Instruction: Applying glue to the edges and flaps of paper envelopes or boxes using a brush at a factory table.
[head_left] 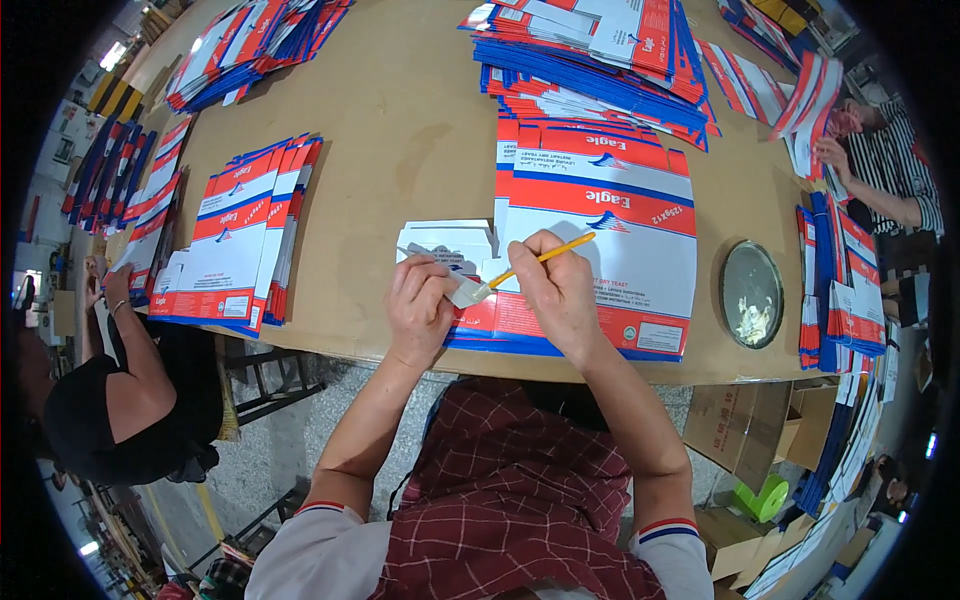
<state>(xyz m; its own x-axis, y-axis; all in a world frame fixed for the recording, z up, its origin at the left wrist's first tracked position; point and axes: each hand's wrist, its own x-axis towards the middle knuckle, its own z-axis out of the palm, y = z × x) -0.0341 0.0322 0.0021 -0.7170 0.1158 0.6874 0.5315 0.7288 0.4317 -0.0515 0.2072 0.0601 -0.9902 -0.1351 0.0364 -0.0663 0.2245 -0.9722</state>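
Observation:
My right hand point(556, 294) is closed round a brush point(540, 258) with a yellow handle, its pale bristles pointing down and left. The bristles meet a small white flap of a printed carton sheet point(468, 292), which the fingers of my left hand point(418, 304) pinch near the table's front edge. Under and to the right of my hands lie flat red, white and blue carton sheets point(640, 262), overlapping one another. Further right, a round dish point(752, 294) holds a whitish paste point(752, 320).
Tall piles of carton sheets point(600, 70) stand at the far side, with another stack point(222, 240) to the left. A person point(140, 390) works at the left end, and another person point(885, 165) handles sheets at the far right. Cardboard boxes point(740, 425) sit below the right edge.

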